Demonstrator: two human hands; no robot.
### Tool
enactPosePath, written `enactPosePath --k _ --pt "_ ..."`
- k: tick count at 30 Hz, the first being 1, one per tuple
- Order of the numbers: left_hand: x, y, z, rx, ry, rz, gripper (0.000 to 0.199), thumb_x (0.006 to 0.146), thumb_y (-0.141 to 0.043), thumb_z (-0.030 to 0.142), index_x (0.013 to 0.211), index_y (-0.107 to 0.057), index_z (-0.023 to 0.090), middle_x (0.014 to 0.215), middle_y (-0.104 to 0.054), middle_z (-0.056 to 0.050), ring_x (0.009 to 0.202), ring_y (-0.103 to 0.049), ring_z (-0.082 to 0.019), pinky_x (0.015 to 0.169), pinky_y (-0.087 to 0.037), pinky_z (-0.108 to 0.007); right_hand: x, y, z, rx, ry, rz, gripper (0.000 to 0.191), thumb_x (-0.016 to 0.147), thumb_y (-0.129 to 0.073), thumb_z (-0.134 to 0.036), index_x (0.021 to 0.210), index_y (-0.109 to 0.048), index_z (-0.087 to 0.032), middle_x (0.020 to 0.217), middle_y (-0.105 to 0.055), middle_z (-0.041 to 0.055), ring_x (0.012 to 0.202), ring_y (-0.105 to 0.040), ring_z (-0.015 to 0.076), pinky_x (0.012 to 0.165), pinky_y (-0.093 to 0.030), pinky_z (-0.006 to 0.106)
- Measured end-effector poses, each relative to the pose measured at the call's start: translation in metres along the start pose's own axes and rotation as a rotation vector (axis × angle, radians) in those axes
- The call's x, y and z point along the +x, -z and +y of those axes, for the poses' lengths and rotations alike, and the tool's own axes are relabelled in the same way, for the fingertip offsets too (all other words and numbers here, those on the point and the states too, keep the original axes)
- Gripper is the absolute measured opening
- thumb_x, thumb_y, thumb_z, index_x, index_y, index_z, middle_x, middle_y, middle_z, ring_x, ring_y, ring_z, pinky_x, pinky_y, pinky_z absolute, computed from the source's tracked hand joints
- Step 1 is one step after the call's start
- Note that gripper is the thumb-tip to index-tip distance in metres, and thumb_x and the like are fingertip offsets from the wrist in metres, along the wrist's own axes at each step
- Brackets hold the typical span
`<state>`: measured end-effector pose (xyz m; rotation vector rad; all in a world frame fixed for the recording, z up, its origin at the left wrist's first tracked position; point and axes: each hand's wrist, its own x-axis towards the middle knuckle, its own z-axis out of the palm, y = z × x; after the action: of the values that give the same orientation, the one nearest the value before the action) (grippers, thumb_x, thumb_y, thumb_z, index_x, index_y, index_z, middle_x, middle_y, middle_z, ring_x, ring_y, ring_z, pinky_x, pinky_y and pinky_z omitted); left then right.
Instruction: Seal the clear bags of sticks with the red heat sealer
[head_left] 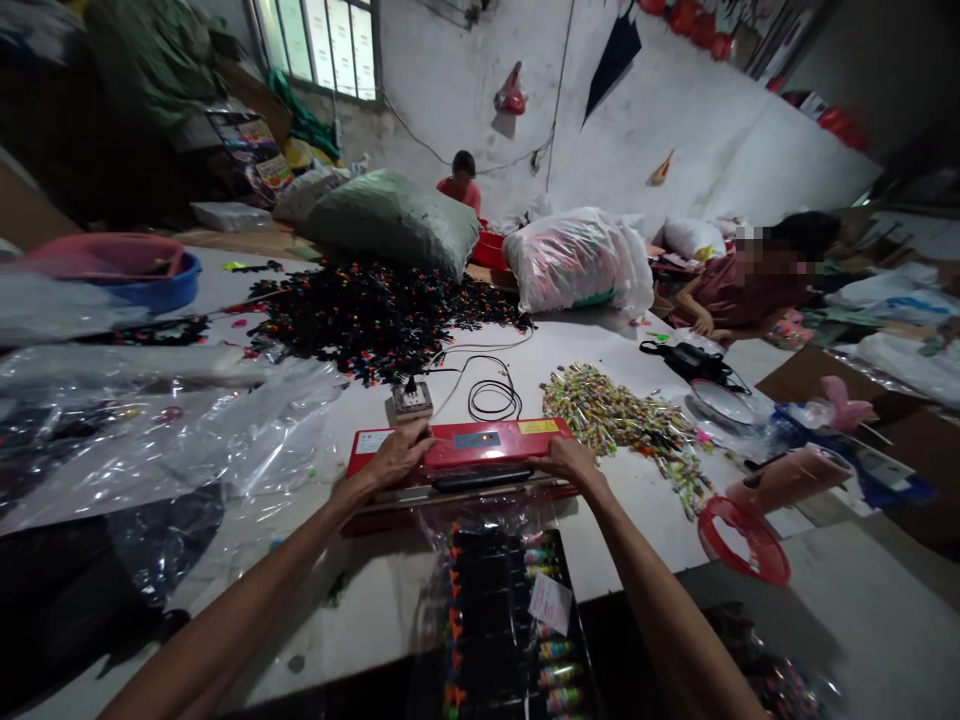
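A red bag heat sealer with a black handle bar lies across the white table in front of me. My left hand is closed over the left part of its lid, fingers curled on the top. At the right end, my right hand grips the lid's edge. Between my forearms lies a clear plastic bag holding black items with orange tips and small colourful tubes. Its upper end runs to the sealer's front; how far it goes in is hidden. A white paper slip shows on the bag.
Behind the sealer are a power socket and a coiled cable. A heap of black pieces lies back left, a pile of small tubes right. Plastic sheets cover the left; a red ring lies right. Two people sit farther back.
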<state>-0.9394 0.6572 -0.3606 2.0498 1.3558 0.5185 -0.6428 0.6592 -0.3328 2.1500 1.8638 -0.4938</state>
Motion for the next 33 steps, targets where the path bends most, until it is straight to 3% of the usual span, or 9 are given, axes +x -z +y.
enactPosePath --k 4,8,13,19,22,25,28,31,33 --pt "-0.002 -0.004 0.002 -0.052 0.113 0.078 0.024 0.086 -0.031 0.034 0.090 -0.048 0.018 0.070 -0.053 -0.002 0.068 -0.053 -0.018 0.065 -0.039 -0.030 0.011 0.000 -0.005 0.079 0.009 -0.027 0.027 0.057 -0.069 -0.031 0.080 -0.071 -0.016 0.085 -0.069 0.0118 0.081 -0.063 0.0258 0.060 -0.038 0.027" --pt "-0.011 0.007 0.000 -0.126 0.017 -0.055 0.040 0.082 -0.046 0.044 0.117 -0.046 0.023 0.083 -0.058 0.000 0.073 -0.056 -0.016 0.066 -0.040 -0.026 0.002 -0.011 -0.003 0.187 0.011 0.129 0.016 0.067 -0.056 -0.027 0.068 -0.068 -0.016 0.070 -0.066 0.0050 0.072 -0.060 0.0183 0.053 -0.032 0.023" --pt "-0.017 0.019 -0.013 -0.103 -0.170 -0.194 0.025 0.069 -0.063 0.040 0.062 -0.055 0.018 0.066 -0.050 0.003 0.065 -0.046 -0.012 0.061 -0.032 -0.024 -0.002 -0.021 0.003 0.336 -0.023 0.325 0.028 0.074 -0.042 -0.028 0.068 -0.064 -0.014 0.062 -0.061 0.0025 0.063 -0.056 0.0132 0.049 -0.029 0.020" --pt "0.004 0.003 -0.017 -0.104 0.017 0.082 0.035 0.080 -0.042 0.040 0.053 -0.039 0.018 0.055 -0.037 0.004 0.056 -0.038 -0.011 0.055 -0.026 -0.025 0.005 -0.018 -0.016 0.406 -0.106 0.443 0.030 0.075 -0.040 -0.029 0.069 -0.064 -0.013 0.063 -0.062 0.0057 0.060 -0.055 0.0160 0.050 -0.031 0.023" --pt "0.013 -0.008 -0.013 -0.092 0.153 0.242 0.032 0.082 -0.038 0.035 0.055 -0.038 0.019 0.057 -0.040 0.003 0.058 -0.040 -0.013 0.056 -0.026 -0.025 -0.014 -0.014 -0.042 0.471 0.040 0.543 0.034 0.082 -0.038 -0.036 0.087 -0.063 -0.015 0.078 -0.065 0.0060 0.071 -0.057 0.0156 0.058 -0.035 0.023" --pt "0.015 -0.014 -0.012 -0.086 0.226 0.301 0.032 0.082 -0.040 0.033 0.054 -0.039 0.019 0.054 -0.040 0.002 0.057 -0.041 -0.013 0.056 -0.026 -0.026 -0.036 -0.015 -0.074 0.370 0.363 0.331 0.036 0.082 -0.045 -0.048 0.079 -0.063 -0.018 0.071 -0.063 0.0028 0.066 -0.055 0.0141 0.056 -0.031 0.022" --pt "0.011 -0.011 -0.012 -0.106 0.203 0.267 0.030 0.081 -0.044 0.031 0.053 -0.044 0.018 0.055 -0.044 0.001 0.059 -0.045 -0.015 0.057 -0.030 -0.027 -0.046 -0.023 -0.093 0.149 0.438 0.020 0.040 0.078 -0.051 -0.055 0.067 -0.064 -0.019 0.064 -0.060 0.0017 0.060 -0.052 0.0136 0.052 -0.025 0.023" --pt "0.001 -0.003 -0.009 -0.160 0.098 0.199 0.023 0.081 -0.046 0.032 0.068 -0.057 0.016 0.076 -0.057 -0.003 0.070 -0.052 -0.016 0.064 -0.038 -0.027 -0.044 -0.033 -0.095 0.086 0.413 -0.020 0.046 0.079 -0.048 -0.060 0.065 -0.064 -0.020 0.064 -0.060 0.0020 0.061 -0.052 0.0141 0.052 -0.023 0.023" --pt "-0.006 0.002 -0.004 -0.206 0.005 0.142 0.025 0.081 -0.048 0.034 0.097 -0.060 0.018 0.104 -0.057 -0.005 0.082 -0.055 -0.015 0.070 -0.043 -0.026 -0.043 -0.037 -0.092 0.087 0.403 0.010 0.048 0.080 -0.045 -0.061 0.065 -0.064 -0.020 0.063 -0.060 0.0021 0.061 -0.053 0.0142 0.051 -0.022 0.024"
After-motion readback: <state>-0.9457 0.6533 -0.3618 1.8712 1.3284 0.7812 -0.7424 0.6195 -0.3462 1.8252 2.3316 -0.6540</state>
